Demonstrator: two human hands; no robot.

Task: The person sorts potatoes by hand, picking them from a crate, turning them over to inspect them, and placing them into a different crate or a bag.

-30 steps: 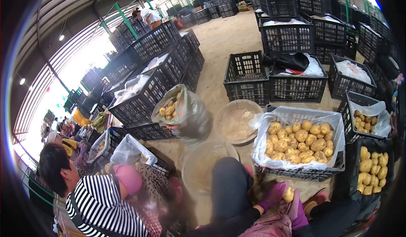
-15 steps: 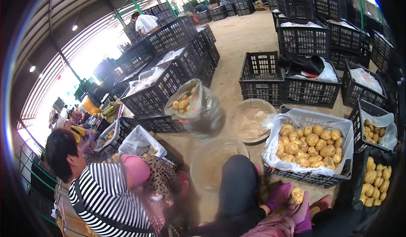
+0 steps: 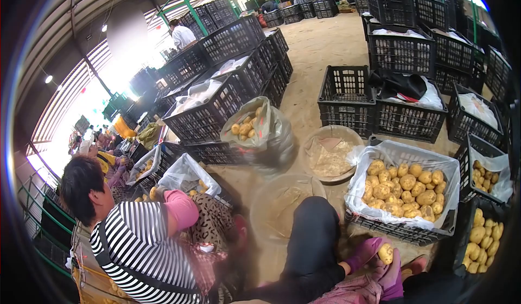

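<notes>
A potato (image 3: 386, 253) is between my two hands, low in the view, right of my dark-trousered knee. My left hand (image 3: 364, 251), in a purple glove, closes against the potato's left side. My right hand (image 3: 388, 274), also gloved in pinkish purple, has its fingers around the lower right of the same potato. The palms and some of the fingers are hidden. Just above my hands stands a black crate (image 3: 399, 228), lined with white plastic (image 3: 450, 165) and filled with several potatoes (image 3: 407, 182).
Two shallow basins (image 3: 260, 213) (image 3: 354, 177) stand ahead of my knee. Beyond them is a plastic sack (image 3: 279, 141) with potatoes. A co-worker in a striped top (image 3: 144, 249) sits at my left. Black crates (image 3: 347, 108) are stacked on both sides; another potato crate (image 3: 463, 244) is at right.
The view has turned slightly, so everything sits farther right. My hands still hold the potato, which looks turned a little. The co-worker's hand has risen to a potato beside the lined crate.
</notes>
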